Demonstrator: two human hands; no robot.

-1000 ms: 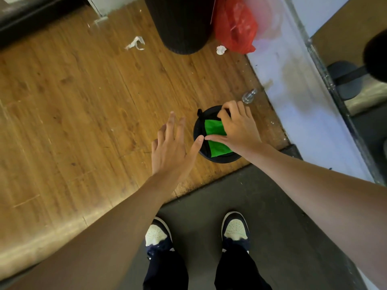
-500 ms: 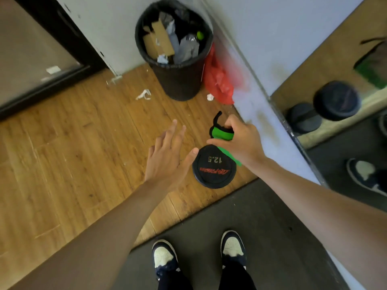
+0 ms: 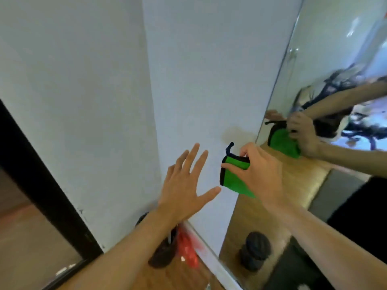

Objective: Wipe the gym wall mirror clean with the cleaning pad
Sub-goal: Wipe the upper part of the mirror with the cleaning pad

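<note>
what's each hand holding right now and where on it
The right hand pinches the green cleaning pad at its black-trimmed top edge, thumb in front, fingers over the top. The left hand is spread open, holding nothing.

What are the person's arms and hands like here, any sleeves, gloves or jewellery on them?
Both forearms are bare to the frame edge: no sleeves in view. The left hand and right hand wear no gloves, and no rings, watch or wristband can be seen.
</note>
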